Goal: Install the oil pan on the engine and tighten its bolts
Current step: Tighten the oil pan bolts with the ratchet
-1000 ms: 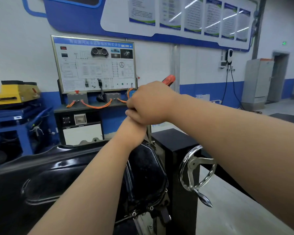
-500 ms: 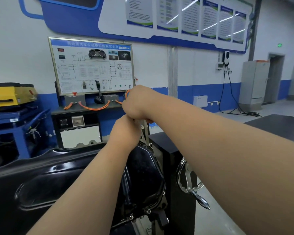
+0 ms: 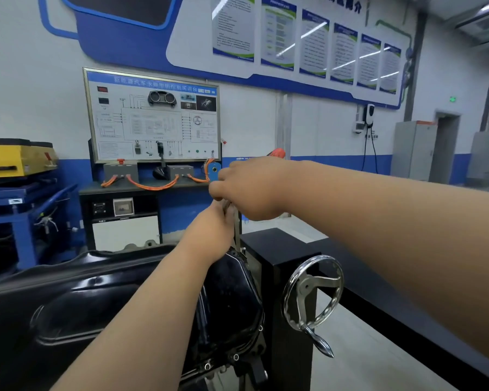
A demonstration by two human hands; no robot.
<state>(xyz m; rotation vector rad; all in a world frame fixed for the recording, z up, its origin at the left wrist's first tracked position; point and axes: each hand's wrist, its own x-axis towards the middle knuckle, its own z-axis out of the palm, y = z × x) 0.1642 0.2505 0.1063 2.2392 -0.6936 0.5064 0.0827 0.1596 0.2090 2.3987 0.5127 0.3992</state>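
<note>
The right hand (image 3: 251,189) is curled tight around the top of a red-handled tool (image 3: 276,152). The left hand (image 3: 213,230) grips the tool's metal rod (image 3: 237,224) just below it. The black oil pan (image 3: 232,300) sits on the engine under both hands, beside a shiny wheel (image 3: 312,292).

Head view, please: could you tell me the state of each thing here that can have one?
right hand, grips the handle of the orange-handled tool.
left hand, holds the tool's metal shaft.
orange-handled tool, roughly upright, lower end at the oil pan's far edge.
oil pan, under the hands, bolts in its near flange.
handwheel, crank handle pointing down.
</note>
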